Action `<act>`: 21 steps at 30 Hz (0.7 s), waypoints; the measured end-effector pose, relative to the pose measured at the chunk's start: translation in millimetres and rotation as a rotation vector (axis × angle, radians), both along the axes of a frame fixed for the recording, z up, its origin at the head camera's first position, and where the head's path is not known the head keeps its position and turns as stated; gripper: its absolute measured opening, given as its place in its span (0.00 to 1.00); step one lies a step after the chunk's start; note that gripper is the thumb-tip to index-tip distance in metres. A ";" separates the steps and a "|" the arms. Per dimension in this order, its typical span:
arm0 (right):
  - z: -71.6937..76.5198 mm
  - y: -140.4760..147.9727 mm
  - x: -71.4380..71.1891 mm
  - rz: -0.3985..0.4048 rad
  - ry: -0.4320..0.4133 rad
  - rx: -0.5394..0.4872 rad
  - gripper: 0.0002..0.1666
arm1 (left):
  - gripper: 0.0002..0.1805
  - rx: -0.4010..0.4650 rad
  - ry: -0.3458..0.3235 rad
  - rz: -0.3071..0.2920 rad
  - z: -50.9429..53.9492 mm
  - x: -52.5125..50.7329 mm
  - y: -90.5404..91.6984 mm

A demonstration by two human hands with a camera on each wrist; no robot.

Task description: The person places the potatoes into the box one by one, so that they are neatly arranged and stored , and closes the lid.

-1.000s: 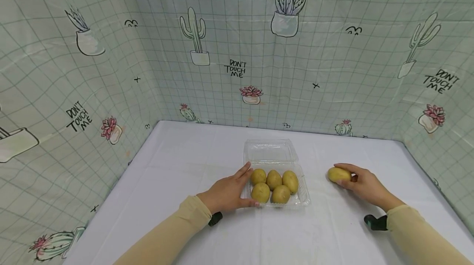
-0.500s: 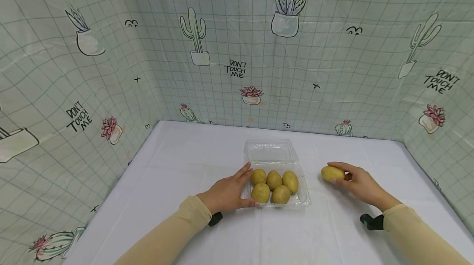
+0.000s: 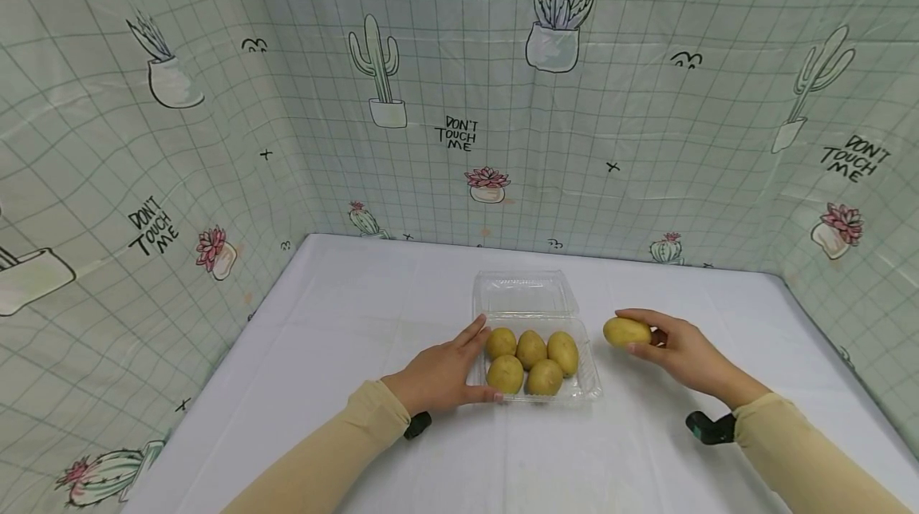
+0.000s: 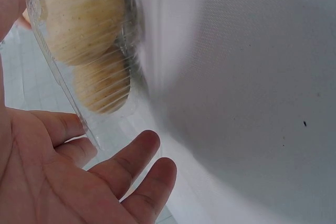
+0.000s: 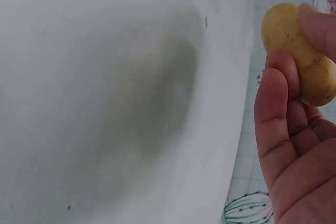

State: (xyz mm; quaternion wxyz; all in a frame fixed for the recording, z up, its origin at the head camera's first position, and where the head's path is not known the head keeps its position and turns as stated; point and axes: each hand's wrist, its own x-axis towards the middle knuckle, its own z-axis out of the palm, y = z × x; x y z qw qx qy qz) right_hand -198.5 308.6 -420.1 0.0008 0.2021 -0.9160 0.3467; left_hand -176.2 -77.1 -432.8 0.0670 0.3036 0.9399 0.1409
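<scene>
A clear plastic clamshell box [image 3: 590,374] lies on the table with its lid [image 3: 526,290] folded back. Inside sit several yellow potatoes [image 3: 531,349]. My left hand [image 3: 441,374] rests against the box's left side, its thumb at the front edge and fingertips near the back left corner. In the left wrist view, the outer two fingers [image 4: 131,156] stand free of the plastic. To the right of the box, my right hand [image 3: 692,358] holds another potato [image 3: 625,332] between thumb and fingers. The right wrist view shows this potato [image 5: 294,40] raised off the table.
A white cloth [image 3: 373,290] covers the table. Behind and at both sides hangs a checked curtain [image 3: 431,59] printed with cacti. Dark wrist devices [image 3: 711,428] show below both wrists.
My right hand has carried its potato leftward, closer to the box. The left hand, the box and the potatoes in it have stayed put.
</scene>
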 end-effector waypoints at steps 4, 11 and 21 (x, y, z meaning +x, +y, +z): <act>3.9 -8.3 2.6 0.029 -0.016 -0.021 0.29 | 0.54 0.004 0.000 0.000 -0.1 0.5 0.3; 9.3 -22.4 8.4 0.089 -0.037 -0.041 0.29 | 0.54 -0.002 -0.009 0.007 0.3 1.2 0.1; 12.4 -34.0 14.4 0.160 -0.077 -0.024 0.29 | 0.54 0.002 -0.009 0.007 0.1 0.9 0.2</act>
